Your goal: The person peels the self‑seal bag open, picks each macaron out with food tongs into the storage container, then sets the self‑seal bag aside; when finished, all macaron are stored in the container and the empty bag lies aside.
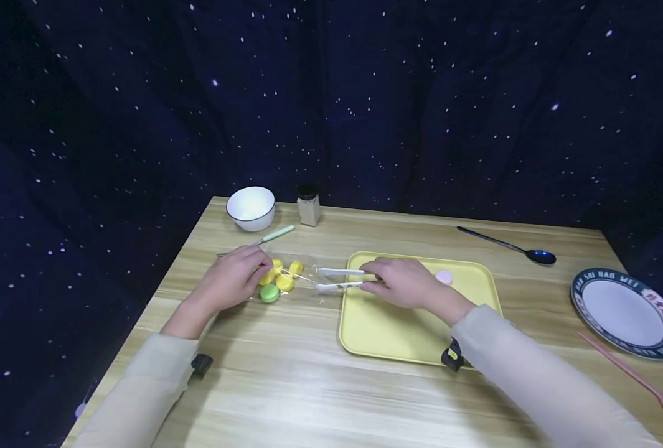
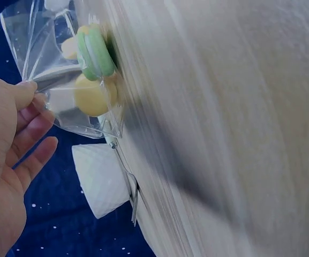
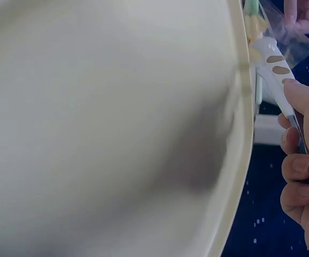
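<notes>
Pinching a clear, shiny, crinkled bag between thumb and fingers of the left hand, with yellow macarons and one green macaron with a pale middle band showing through; gripping in the right hand metal tongs with white, oval-holed tips, pointing past the left rim of a yellow tray towards the bag on the desk

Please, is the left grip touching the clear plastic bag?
Touching: the left wrist view shows the left grip pinching the edge of the clear plastic bag.
</notes>
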A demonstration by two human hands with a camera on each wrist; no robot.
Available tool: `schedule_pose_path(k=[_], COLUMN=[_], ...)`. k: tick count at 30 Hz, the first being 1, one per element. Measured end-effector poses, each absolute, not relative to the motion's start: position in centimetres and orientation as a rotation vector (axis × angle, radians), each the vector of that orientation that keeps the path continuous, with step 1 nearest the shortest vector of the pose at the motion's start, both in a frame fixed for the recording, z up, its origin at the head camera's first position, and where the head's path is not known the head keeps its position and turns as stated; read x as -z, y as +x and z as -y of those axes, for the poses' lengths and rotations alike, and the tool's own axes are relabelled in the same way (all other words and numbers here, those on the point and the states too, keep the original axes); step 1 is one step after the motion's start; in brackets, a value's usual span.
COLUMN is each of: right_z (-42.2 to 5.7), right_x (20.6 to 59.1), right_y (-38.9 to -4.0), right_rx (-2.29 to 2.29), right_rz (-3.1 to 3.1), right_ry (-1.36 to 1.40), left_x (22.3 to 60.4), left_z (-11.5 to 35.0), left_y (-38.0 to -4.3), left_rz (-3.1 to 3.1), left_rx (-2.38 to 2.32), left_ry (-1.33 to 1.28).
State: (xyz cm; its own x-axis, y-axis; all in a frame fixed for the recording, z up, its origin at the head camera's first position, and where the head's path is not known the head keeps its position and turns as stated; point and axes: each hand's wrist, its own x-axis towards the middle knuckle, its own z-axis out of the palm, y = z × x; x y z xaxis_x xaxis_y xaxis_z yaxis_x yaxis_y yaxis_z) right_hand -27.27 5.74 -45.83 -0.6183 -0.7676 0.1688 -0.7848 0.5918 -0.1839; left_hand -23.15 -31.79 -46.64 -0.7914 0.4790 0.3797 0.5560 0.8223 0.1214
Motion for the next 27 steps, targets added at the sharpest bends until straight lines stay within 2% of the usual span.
schedule_pose_path(k=[14, 19, 27], right_z=[-10.2, -9.4, -5.7], right_x=[44.3, 44.5, 45.8], right_y=[-27.0, -27.3, -27.6], right_rx=[-0.376, -0.409, -0.404], right_rz=[2.615, 2.541, 2.517], right_ry=[1.272, 1.290, 1.328], left_x=[46.5, 46.4, 46.3], left_z=[31.6, 31.6, 31.3], left_y=[-23.2, -23.1, -23.1], left_rz=[2.682, 2.675, 2.651], left_rx=[0.330, 0.336, 0.346], left_ry=[-0.780, -0.777, -0.794])
